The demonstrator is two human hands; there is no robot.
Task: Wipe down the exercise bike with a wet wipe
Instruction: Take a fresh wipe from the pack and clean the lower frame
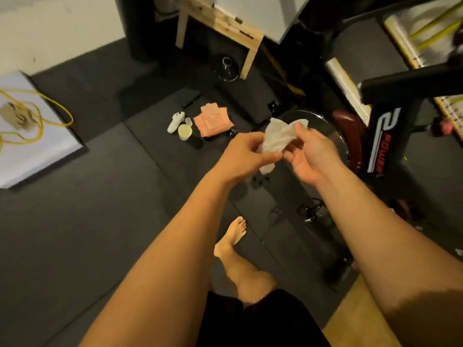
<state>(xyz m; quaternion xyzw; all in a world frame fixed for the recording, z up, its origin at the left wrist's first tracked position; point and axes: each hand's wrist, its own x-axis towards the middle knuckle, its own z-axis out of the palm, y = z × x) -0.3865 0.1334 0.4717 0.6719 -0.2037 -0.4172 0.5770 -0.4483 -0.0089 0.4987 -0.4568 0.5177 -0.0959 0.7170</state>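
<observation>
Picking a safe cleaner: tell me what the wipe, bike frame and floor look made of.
Wipe: thin white nonwoven cloth or paper, limp and crumpled between left hand and right hand. Bike frame: likely painted metal, black, slight sheen, printed lettering. Floor: probably rubber or foam mats, matte dark grey, seams visible.

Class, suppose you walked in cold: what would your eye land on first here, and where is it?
A crumpled white wet wipe, held between the left hand and right hand at mid-frame. Right of it stands the black exercise bike with white lettering; on the dark floor beyond the hands lies a salmon-pink folded cloth.
</observation>
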